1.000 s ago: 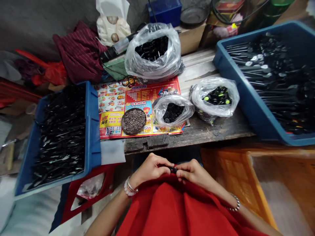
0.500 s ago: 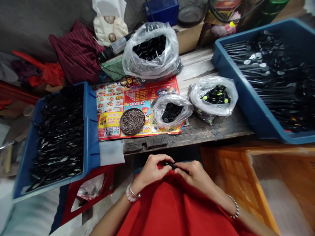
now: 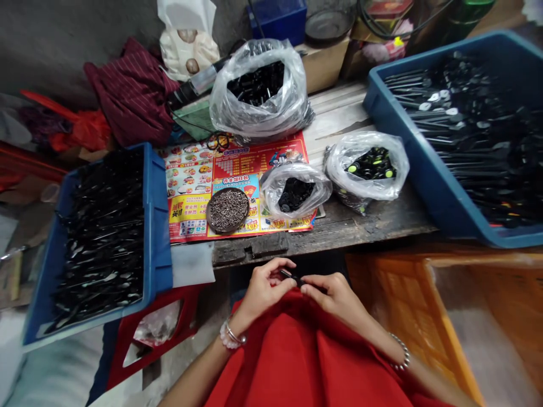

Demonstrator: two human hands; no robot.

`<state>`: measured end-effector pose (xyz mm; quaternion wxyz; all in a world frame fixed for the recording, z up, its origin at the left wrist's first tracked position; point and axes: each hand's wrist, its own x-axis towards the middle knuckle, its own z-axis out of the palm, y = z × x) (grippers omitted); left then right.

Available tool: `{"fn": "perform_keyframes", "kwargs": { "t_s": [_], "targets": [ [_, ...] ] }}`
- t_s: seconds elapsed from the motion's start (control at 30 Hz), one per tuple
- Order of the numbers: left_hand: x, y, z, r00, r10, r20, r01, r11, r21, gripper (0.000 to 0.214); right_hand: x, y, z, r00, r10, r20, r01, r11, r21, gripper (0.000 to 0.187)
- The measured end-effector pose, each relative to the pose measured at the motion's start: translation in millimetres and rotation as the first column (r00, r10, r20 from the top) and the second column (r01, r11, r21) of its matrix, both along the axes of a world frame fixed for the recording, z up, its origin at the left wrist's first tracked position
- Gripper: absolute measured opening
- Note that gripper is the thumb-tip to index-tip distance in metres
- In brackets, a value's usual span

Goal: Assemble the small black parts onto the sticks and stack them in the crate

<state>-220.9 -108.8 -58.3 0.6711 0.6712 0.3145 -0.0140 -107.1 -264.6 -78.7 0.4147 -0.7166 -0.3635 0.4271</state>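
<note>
Both hands have lifted slightly toward the bench edge, and L hand (image 3: 266, 292) has spread its fingers a bit more. One small black plastic part (image 3: 293, 277) sits btwn them, above the red cloth (image 3: 297, 356) on the lap; its exact shape is hard to tell. L hand pinches one end w/ thumb and fingertips; R hand (image 3: 335, 298) is curled closed, gripping the other end.

Risks: held by fingertips only, the thin part could slip into the red folds or the orange crate (image 3: 394, 305) to the R. L blue crate (image 3: 156, 226) rests on a red stool (image 3: 156, 333) and overhangs it, so a bump could tip it. A knock to the wooden bench (image 3: 352, 226) could spill the round dish of small metal pins (image 3: 227, 210) on its printed flyer (image 3: 189, 181).

Count: 1 part in hand, 2 blue crates incl. R blue crate (image 3: 424, 186), 3 clear plastic bags (image 3: 258, 96) (image 3: 294, 189) (image 3: 367, 167), 1 dish, 1 orange crate. Black parts in crates and bags: too many to count.
</note>
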Motion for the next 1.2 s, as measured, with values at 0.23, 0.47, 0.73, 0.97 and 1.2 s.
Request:
{"fn": "perform_keyframes", "kwargs": {
  "t_s": [0.23, 0.47, 0.73, 0.97, 1.2],
  "targets": [
    [-1, -1, -6.2, 0.998, 0.054, -0.035, -0.057, 0.993, -0.107, 0.029, -2, 2, -5.5, 0.982, -0.108, 0.152, 0.095, 0.991, 0.091, 0.031],
    [4, 1, -1.4, 0.997, 0.06, 0.048, -0.065, 0.993, 0.095, 0.015, -11, 6, -3.2, 0.975, -0.104, 0.195, 0.083, 0.99, 0.113, 0.029],
    [2, 0, 2.8, 0.972, 0.188, 0.144, -0.179, 0.981, -0.069, 0.024, 4, 4, 5.1, 0.976, -0.08, 0.205, 0.033, 0.974, 0.224, 0.029],
    [2, 3, 9.9, 0.964, 0.247, 0.095, -0.232, 0.962, -0.141, 0.036, 67, -11, 26.0, 0.911, -0.288, 0.296, 0.178, 0.92, 0.349, 0.022],
    [1, 2, 3.0, 0.972, 0.217, 0.09, -0.211, 0.975, -0.071, 0.042, 154, -6, 77.2, 0.584, -0.544, 0.602, 0.271, 0.83, 0.487, 0.017]
  ]
}}
